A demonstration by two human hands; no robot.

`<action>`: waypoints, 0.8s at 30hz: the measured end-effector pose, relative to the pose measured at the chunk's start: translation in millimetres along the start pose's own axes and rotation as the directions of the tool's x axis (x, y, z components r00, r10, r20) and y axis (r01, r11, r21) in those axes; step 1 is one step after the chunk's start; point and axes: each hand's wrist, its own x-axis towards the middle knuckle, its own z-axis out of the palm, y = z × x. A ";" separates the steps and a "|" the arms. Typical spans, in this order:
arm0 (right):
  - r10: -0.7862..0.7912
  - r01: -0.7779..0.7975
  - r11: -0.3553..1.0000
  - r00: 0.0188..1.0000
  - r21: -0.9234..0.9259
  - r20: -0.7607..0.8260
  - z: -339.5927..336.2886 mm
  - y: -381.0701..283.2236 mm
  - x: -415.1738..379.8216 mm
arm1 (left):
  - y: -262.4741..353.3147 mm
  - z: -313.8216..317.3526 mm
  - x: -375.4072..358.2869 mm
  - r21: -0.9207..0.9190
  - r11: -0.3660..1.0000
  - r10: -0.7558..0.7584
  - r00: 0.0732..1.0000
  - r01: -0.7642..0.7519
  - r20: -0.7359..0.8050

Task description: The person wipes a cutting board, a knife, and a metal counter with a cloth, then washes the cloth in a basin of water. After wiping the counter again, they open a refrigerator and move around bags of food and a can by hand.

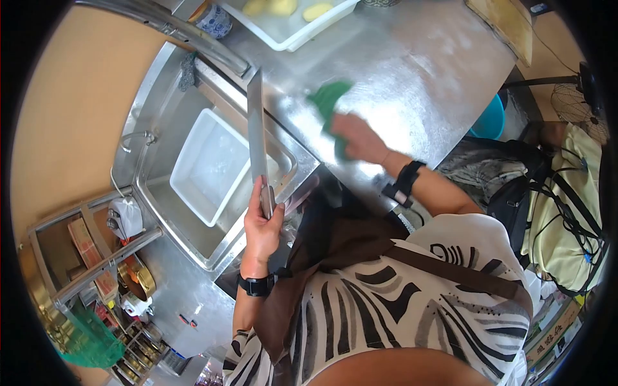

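My left hand (pixel 262 226) is closed round the handle of a long-bladed knife (pixel 256 122). The blade points away from me, above the right edge of the sink. Over the steel worktop (pixel 412 96), my right hand (pixel 359 138) grips a green cloth (pixel 332 96), which is blurred by motion. Most of the right fingers are hidden in the cloth or smeared. The knife and the cloth are apart.
A steel sink (pixel 158 193) on the left holds a white plastic tub (pixel 193 128). At the back stands a white tray (pixel 283 46) with peeled potatoes (pixel 281 6). A teal bucket (pixel 489 119) is beyond the worktop's right edge, near bags and cables (pixel 573 225).
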 end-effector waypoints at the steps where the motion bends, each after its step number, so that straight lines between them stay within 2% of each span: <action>1: -0.067 0.064 0.997 0.996 0.050 0.051 19.0 -21.8 -8.9 | -9.0 3.0 7.3 0.052 0.998 0.040 0.999 -0.039 -0.012; 2: -0.138 0.127 0.986 0.986 0.105 0.099 32.3 -35.9 -15.8 | -14.5 4.0 13.3 0.105 0.992 0.079 0.997 -0.076 -0.025; 3: -0.144 0.134 0.986 0.985 0.103 0.093 31.1 -38.9 -17.8 | -11.0 7.8 16.8 0.081 0.995 0.054 0.999 -0.053 -0.010; 4: -0.075 0.055 0.984 0.991 0.169 0.113 27.1 -40.5 -19.8 | -9.0 11.1 20.6 0.085 0.995 0.060 0.998 -0.059 -0.014; 5: -0.006 -0.027 0.971 0.990 0.236 0.141 22.3 -41.0 -22.3 | -8.5 14.2 23.3 0.188 0.976 0.117 0.993 -0.111 -0.020; 6: -0.009 -0.025 0.970 0.990 0.240 0.138 15.2 -39.2 -25.0 | -7.9 17.2 25.0 0.290 0.944 0.172 0.985 -0.159 -0.018; 7: 0.158 -0.224 0.892 0.968 0.392 0.195 0.8 -38.7 -24.6 | -6.2 20.7 26.1 0.349 0.919 0.205 0.978 -0.185 -0.022; 8: 0.306 -0.410 0.752 0.911 0.516 0.277 -14.7 -38.3 -23.6 | -5.3 22.2 26.9 0.351 0.918 0.207 0.978 -0.187 -0.020; 10: 0.495 -0.412 0.580 0.863 0.702 0.098 -47.9 -35.4 -18.7 | -3.3 26.7 29.9 0.438 0.886 0.173 0.985 -0.150 -0.014; 12: 0.704 -0.330 0.519 0.688 0.789 -0.175 -73.4 -10.6 -6.7 | -4.7 28.2 29.8 0.450 0.882 0.162 0.987 -0.137 -0.017; 14: 0.746 -0.165 0.536 0.552 0.828 -0.373 -95.7 22.1 13.3 | -7.0 26.2 26.8 0.469 0.875 0.148 0.989 -0.117 -0.029; 16: 0.673 -0.219 0.692 0.541 0.687 -0.505 -108.0 61.9 32.5 | -10.3 23.2 20.3 0.456 0.878 0.188 0.981 -0.147 -0.045; 17: 0.678 -0.221 0.685 0.543 0.694 -0.496 -104.0 83.2 46.0 | -12.7 21.2 17.3 0.461 0.877 0.180 0.982 -0.136 -0.052; 18: 0.506 -0.519 0.835 0.591 0.183 -0.629 -95.2 105.8 57.0 | -15.3 19.0 14.3 0.435 0.888 0.194 0.979 -0.147 -0.066; 19: 0.311 -0.643 0.660 0.704 -0.388 -0.638 -85.8 116.8 59.7 | -17.7 17.0 10.7 0.411 0.898 0.205 0.975 -0.155 -0.080; 21: 0.368 -0.501 0.792 0.848 -0.351 -0.380 -81.2 86.6 86.9 | -15.7 14.1 3.0 0.381 0.916 0.177 0.978 -0.123 -0.110; 23: 0.182 -0.214 0.904 0.976 -0.370 -0.120 -52.2 73.7 97.8 | -16.0 12.4 -0.7 0.280 0.957 0.119 0.983 -0.076 -0.140; 24: 0.191 -0.217 0.904 0.976 -0.369 -0.105 -39.0 64.4 96.0 | -19.8 10.5 -0.5 0.273 0.960 0.102 0.985 -0.061 -0.139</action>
